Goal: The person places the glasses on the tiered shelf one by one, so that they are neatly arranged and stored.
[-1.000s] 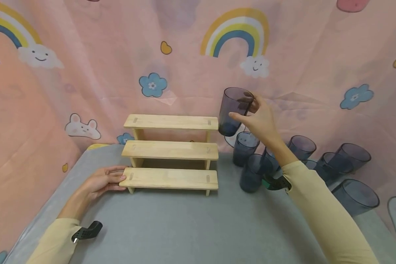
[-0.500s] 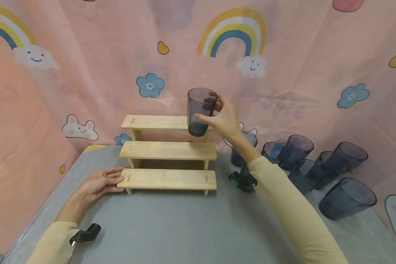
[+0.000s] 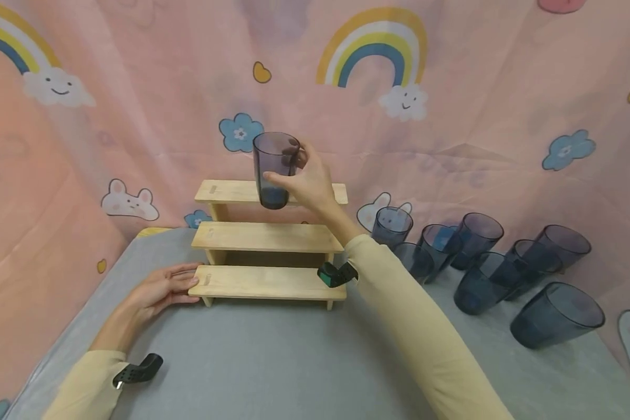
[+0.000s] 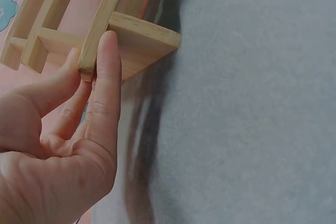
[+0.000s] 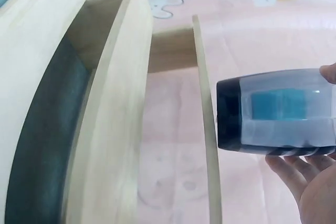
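A dark translucent purple-blue tumbler (image 3: 275, 175) is upright in my right hand (image 3: 310, 181). Thumb and fingers grip it round the side. In the right wrist view the tumbler's thick dark base (image 5: 229, 115) is close to the top board (image 5: 209, 129) of a wooden three-step shelf (image 3: 268, 235). At the left end of the lowest step (image 3: 273, 283), my left hand (image 3: 163, 290) pinches the board. The left wrist view shows the thumb on one face of that board (image 4: 102, 35) and the fingers (image 4: 107, 72) on the other.
Several matching tumblers (image 3: 480, 286) stand in a group on the grey cloth-covered table (image 3: 273, 361), right of the shelf. One (image 3: 556, 315) is nearest the front right. A pink patterned curtain (image 3: 320, 116) hangs close behind the shelf.
My right hand has carried the tumbler leftward, from beside the shelf's right end to over the middle of the top step. The left hand keeps its place on the lowest step.
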`<state>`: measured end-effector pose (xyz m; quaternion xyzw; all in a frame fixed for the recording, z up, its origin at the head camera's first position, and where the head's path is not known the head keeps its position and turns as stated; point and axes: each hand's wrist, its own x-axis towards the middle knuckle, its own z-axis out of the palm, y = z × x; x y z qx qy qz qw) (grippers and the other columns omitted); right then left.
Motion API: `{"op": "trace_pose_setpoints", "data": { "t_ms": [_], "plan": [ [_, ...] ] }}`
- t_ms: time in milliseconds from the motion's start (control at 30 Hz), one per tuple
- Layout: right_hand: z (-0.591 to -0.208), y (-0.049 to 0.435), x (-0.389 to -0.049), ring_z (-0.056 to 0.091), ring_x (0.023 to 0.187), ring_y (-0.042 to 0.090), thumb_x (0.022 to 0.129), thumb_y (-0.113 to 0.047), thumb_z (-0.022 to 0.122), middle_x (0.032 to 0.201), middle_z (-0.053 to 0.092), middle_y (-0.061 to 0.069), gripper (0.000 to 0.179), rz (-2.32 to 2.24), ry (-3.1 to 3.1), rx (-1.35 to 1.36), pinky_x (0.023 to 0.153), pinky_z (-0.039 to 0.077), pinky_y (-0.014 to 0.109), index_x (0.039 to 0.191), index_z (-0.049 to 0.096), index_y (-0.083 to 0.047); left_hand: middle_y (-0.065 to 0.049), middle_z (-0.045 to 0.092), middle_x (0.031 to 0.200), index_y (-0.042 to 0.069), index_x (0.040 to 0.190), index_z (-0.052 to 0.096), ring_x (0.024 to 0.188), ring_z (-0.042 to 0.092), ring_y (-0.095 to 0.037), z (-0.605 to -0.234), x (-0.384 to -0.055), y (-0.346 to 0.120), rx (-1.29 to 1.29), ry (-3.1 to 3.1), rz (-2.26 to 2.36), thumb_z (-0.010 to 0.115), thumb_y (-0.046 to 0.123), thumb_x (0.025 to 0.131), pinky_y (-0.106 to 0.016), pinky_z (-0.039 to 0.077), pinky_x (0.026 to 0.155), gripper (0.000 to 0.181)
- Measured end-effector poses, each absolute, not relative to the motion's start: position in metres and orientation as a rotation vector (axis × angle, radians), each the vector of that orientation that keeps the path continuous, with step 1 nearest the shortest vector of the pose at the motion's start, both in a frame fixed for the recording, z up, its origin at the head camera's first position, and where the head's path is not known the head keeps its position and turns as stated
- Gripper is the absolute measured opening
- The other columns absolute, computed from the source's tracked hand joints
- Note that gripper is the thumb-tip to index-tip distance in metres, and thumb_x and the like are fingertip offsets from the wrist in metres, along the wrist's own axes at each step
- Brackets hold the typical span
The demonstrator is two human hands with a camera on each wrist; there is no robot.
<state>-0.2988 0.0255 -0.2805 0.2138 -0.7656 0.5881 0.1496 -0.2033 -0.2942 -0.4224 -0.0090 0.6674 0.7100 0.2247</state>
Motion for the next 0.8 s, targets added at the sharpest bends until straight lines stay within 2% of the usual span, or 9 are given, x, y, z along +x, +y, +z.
{"op": "trace_pose_setpoints", "data": {
  "t_ms": [200,500,800],
  "plan": [
    [-0.277,0.003,-0.299,0.059,0.109,0.016,0.076,-0.020,0.085,0.120,0.062,0.007,0.083,1.568,-2.270,0.701,0.086,0.052,0.025,0.145,0.042,-0.007,-0.002,0.062,0.116,-0.009,0.153,0.014,0.100,0.067,-0.018,-0.423,-0.205,-0.293,-0.021,1.832,1.962,0.058,0.003,0.098,-0.038,0.056,0.084,0.071],
    [-0.275,-0.029,-0.305,0.060,0.108,0.020,0.075,-0.023,0.086,0.121,0.061,0.010,0.080,1.494,-2.268,0.780,0.085,0.051,0.022,0.140,0.045,0.000,-0.005,0.059,0.120,-0.009,0.152,0.017,0.100,0.067,-0.019,-0.423,-0.205,-0.294,-0.035,1.865,1.938,0.060,0.005,0.097,-0.040,0.056,0.085,0.071],
    [-0.269,-0.056,-0.314,0.051,0.125,0.019,0.078,-0.036,0.083,0.136,0.055,0.010,0.088,1.417,-2.413,0.597,0.096,0.047,0.025,0.148,0.038,-0.007,-0.004,0.059,0.119,-0.009,0.152,0.017,0.100,0.067,-0.019,-0.425,-0.206,-0.294,-0.024,1.856,1.955,0.061,0.005,0.097,-0.039,0.056,0.085,0.072]
  ]
}}
